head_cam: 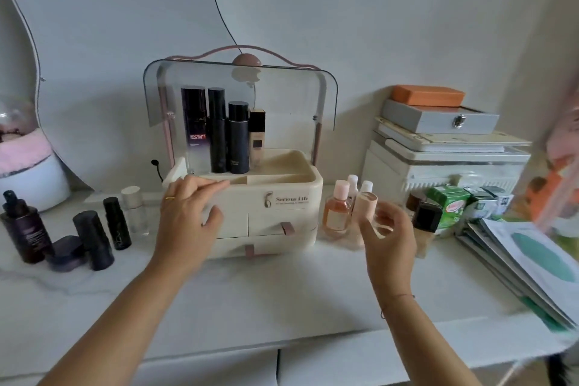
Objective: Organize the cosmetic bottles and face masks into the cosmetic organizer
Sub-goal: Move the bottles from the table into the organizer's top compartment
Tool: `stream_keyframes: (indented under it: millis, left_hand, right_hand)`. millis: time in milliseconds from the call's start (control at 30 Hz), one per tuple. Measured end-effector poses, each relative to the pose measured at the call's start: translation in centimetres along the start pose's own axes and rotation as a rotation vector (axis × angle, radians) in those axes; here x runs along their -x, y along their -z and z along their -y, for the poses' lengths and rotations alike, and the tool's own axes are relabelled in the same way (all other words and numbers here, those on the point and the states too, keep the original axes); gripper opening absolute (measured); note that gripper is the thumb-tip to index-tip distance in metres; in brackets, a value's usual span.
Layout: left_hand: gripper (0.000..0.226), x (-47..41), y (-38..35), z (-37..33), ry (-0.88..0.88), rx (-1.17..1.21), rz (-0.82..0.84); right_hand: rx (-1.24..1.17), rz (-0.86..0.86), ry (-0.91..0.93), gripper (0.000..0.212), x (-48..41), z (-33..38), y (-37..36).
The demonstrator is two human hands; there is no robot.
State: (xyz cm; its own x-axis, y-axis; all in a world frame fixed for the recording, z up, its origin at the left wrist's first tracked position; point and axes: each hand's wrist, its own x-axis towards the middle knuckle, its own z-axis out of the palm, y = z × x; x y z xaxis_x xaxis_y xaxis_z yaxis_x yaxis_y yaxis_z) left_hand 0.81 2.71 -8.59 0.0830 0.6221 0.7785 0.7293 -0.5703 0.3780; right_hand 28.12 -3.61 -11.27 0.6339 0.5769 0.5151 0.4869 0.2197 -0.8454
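Now both hands are at the organizer

My left hand (185, 216) has straight, open fingers, and the fingertips touch the front rim of the cosmetic organizer (282, 207). It stands in the middle of the table (282, 298) with its clear lid (238, 88) raised. Four bottles (238, 138) stand upright in the left part of its top tray. My right hand (391, 244) is loosely curved just beside a pink-capped bottle (365, 207); I cannot tell if it grips it. More bottles (94, 238) stand left of the organizer. The face masks (532, 257) lie stacked at the far right.
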Motion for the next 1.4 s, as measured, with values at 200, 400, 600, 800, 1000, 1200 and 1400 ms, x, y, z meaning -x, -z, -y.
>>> stream_keyframes:
  millis: [200,400,600,800,1000,1200,1400]
  left_hand:
    - [0.042,0.1,-0.3,-0.1,0.009,-0.004,-0.011]
    - [0.04,0.1,-0.2,-0.1,0.0,0.003,-0.02]
    - [0.041,0.0,-0.4,-0.2,0.021,-0.012,-0.027]
    - [0.038,0.0,-0.7,-0.1,0.021,-0.006,-0.045]
    - [0.036,-0.1,-0.7,-0.1,0.046,-0.006,-0.023]
    - [0.039,0.0,-0.3,-0.2,0.039,-0.006,0.004]
    - [0.042,0.1,-0.3,0.0,0.037,0.011,0.019]
  right_hand:
    - [0.115,0.057,-0.019,0.027,-1.2,-2.8,-0.5]
    - [0.082,0.045,-0.134,0.033,-0.9,-3.1,-1.7]
    - [0.138,0.045,-0.132,0.031,-0.5,-2.7,-1.5]
    - [-0.068,-0.054,0.152,0.036,1.3,4.6,-0.2]
    - [-0.226,0.4,0.339,0.032,-1.1,13.0,-5.6]
    - [-0.052,0.448,0.028,0.02,-6.8,12.3,-13.2]
    - [0.095,0.528,-0.178,0.018,-9.0,11.0,-15.9]
